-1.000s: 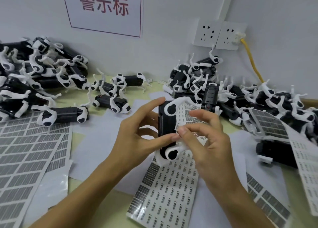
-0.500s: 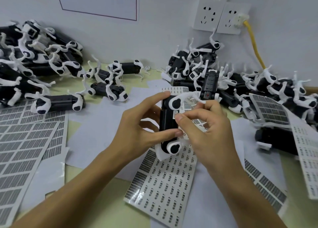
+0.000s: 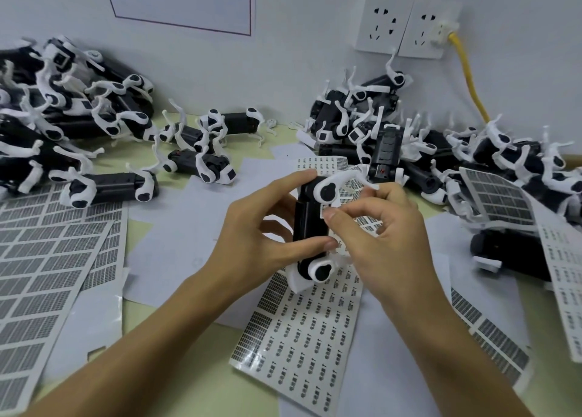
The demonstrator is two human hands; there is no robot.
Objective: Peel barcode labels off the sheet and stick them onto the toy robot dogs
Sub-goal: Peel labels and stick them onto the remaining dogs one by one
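My left hand (image 3: 258,237) grips a black-and-white toy robot dog (image 3: 310,227) held on end above the table, thumb across its lower body and forefinger on its top. Against the dog's side my right hand (image 3: 381,237) pinches a small white barcode label (image 3: 324,211) between thumb and forefinger. Under both hands lies the barcode label sheet (image 3: 302,331), with rows of small labels and several bare gaps.
Heaps of toy robot dogs lie at the back left (image 3: 63,117) and back right (image 3: 472,155). Used label sheets (image 3: 47,259) cover the left side, more sheets (image 3: 560,275) the right. White backing papers (image 3: 176,243) lie between. A yellow cable (image 3: 469,79) hangs from wall sockets.
The view has dropped a little and the hands sit higher in the frame. My right hand's pinched fingertips have moved closer to the dog's side; my left hand keeps its grip.
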